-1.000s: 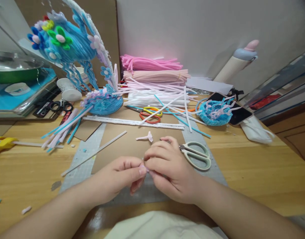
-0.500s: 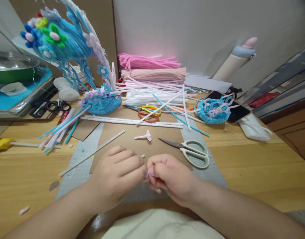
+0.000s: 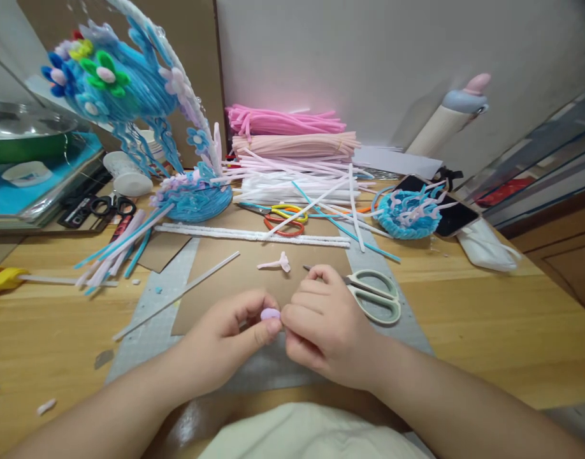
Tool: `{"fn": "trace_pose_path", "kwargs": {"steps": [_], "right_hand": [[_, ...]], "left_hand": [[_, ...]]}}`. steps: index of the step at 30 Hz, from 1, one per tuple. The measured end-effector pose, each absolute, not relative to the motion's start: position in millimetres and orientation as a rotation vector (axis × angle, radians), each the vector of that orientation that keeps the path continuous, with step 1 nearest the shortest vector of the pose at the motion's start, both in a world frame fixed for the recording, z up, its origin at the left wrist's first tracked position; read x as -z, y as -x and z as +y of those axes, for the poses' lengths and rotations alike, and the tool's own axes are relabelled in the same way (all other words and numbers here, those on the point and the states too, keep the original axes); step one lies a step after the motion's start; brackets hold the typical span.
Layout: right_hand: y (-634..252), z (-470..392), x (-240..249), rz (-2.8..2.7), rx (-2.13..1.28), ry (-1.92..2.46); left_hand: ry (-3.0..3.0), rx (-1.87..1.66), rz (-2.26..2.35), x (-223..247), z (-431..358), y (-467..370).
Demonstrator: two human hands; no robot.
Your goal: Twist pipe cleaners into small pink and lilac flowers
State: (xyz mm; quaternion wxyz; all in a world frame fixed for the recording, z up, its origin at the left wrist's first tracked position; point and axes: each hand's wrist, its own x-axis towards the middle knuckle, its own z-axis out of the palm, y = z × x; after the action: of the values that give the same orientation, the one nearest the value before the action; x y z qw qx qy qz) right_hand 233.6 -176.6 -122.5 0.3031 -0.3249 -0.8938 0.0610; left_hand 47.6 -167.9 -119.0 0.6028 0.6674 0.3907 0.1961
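Note:
A small rounded piece of light purple pipe cleaner sits pinched between the thumb and fingers of my left hand. My right hand is closed at the right end of that piece, its fingertips pressed against it; the end they grip is hidden. Just beyond my hands, a pale pink pipe-cleaner piece with a stem and a flared head lies on the brown cardboard. Pale green-handled scissors lie behind my right hand, their blades partly covered by it.
Two white pipe cleaners lie across the board's far side. Bundles of pink and white pipe cleaners are stacked at the wall. A blue flower-decorated jellyfish-like piece stands left. A glue stick and yellow glue gun lie left.
My left hand has turned so that its thumb shows and the purple piece is visible. My right hand has rolled over, knuckles up, now covering part of the scissors' blades.

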Motion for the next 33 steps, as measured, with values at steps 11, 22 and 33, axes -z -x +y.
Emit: {"fn": "trace_pose_path", "kwargs": {"steps": [11, 22, 33], "right_hand": [[-231, -180, 120, -2.426, 0.041, 0.917], [-232, -180, 120, -2.474, 0.015, 0.926], [-232, -180, 124, -2.349, -0.082, 0.841]], "left_hand": [[-0.841, -0.627, 0.928, 122, -172, -58], [-0.922, -0.543, 0.796, 120, -171, -51], [-0.403, -0.502, 0.575, 124, -171, -52]]}}
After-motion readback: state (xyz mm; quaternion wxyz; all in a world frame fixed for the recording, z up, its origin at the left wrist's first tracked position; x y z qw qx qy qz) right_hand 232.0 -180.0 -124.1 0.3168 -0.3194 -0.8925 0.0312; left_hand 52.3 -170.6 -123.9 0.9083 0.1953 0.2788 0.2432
